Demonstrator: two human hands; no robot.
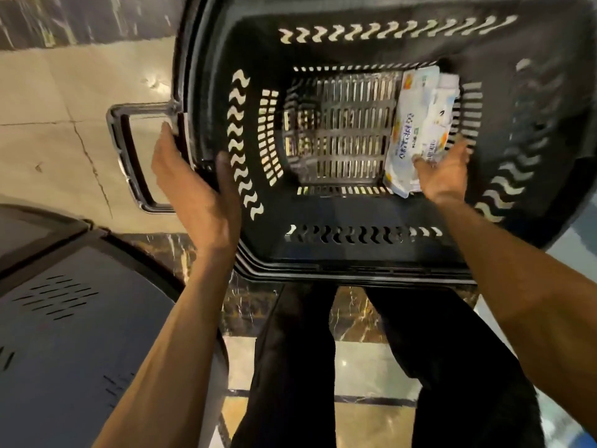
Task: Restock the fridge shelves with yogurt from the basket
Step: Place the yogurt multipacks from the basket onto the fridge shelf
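A black slotted plastic basket (349, 250) stands on the floor in front of me, seen from above. White yogurt packs (416, 124) with blue print lie against its right inner wall. My left hand (197, 195) grips the basket's left rim, thumb inside, fingers outside by the handle. Inside the basket my right hand (444, 173) is at the near end of the yogurt packs, fingers spread and touching them; whether it grips them I cannot tell.
A metal and black pull handle (129, 150) sticks out from the basket's left side. A dark grey vented appliance housing (64, 318) fills the lower left. My dark trouser legs (297, 367) stand on a marble tile floor (48, 101).
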